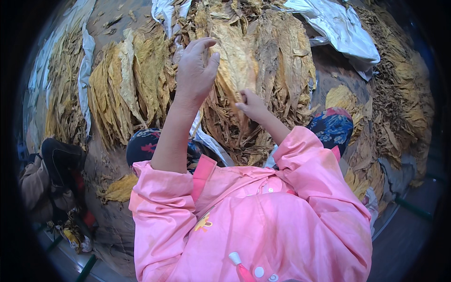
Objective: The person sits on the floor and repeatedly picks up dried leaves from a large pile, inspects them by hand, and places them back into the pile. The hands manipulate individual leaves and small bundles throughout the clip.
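Observation:
My left hand (197, 68) is raised over a pile of dried tobacco leaves (285, 60), its thumb and fingers apart and empty as far as I can see. Its fingertips are beside the upper left edge of a broad pale yellow leaf (234, 53). Lower down and to the right, the fingers of my right hand (254, 105) are closed on the narrow lower end of that leaf, which is slightly blurred. The pile lies between my knees, partly on white sheeting (211, 139).
To the left is another row of dried leaves (132, 77) beside a white plastic strip (86, 70). A white sheet (341, 35) lies at the upper right, near a darker leaf heap (394, 88). A person's bent leg (61, 158) shows at the left. A loose leaf (121, 187) lies near my left side.

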`<action>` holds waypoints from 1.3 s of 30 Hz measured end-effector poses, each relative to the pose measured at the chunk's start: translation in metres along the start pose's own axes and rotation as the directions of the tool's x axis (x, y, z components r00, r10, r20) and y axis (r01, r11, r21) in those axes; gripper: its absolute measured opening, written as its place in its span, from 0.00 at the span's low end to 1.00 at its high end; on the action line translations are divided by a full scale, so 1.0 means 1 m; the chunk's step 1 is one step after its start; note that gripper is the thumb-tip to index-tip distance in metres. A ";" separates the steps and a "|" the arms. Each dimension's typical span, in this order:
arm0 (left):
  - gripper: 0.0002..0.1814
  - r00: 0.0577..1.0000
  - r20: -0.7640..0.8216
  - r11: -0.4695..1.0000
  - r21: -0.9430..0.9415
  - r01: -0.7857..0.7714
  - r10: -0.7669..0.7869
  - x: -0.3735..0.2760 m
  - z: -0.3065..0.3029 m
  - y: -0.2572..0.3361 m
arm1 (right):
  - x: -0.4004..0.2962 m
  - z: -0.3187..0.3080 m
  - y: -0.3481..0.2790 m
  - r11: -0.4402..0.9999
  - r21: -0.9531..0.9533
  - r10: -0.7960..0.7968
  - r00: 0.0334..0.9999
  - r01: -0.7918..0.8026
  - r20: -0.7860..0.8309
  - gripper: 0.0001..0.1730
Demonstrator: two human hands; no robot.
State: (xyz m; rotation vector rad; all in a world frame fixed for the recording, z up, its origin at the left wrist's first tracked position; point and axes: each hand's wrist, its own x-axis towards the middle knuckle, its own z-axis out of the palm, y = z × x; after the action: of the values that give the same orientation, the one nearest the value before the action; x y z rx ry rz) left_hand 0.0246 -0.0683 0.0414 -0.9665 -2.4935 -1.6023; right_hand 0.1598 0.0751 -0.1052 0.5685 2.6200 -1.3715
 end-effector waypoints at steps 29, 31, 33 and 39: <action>0.13 0.994 0.054 0.990 0.104 -0.096 0.091 0.003 0.013 0.009 | 0.010 -0.026 0.077 0.447 0.863 0.533 0.845 -0.236 -0.045 0.10; 0.13 0.994 0.056 0.992 0.086 -0.096 0.091 0.004 0.011 0.007 | 0.007 -0.034 0.071 0.326 0.922 0.489 0.872 -0.208 0.024 0.08; 0.13 0.996 0.057 0.995 0.055 -0.078 0.075 0.005 0.009 0.009 | -0.003 -0.048 0.049 0.361 0.924 0.438 0.898 -0.130 -0.044 0.08; 0.13 0.996 0.044 0.996 0.048 -0.077 0.074 0.009 0.008 0.013 | -0.040 -0.084 -0.020 0.464 0.886 0.363 0.912 0.003 -0.193 0.15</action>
State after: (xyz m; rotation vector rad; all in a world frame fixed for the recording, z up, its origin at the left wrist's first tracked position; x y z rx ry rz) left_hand 0.0263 -0.0534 0.0513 -1.0857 -2.4788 -1.5067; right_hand 0.1936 0.1225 -0.0300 1.2730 1.6954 -2.7091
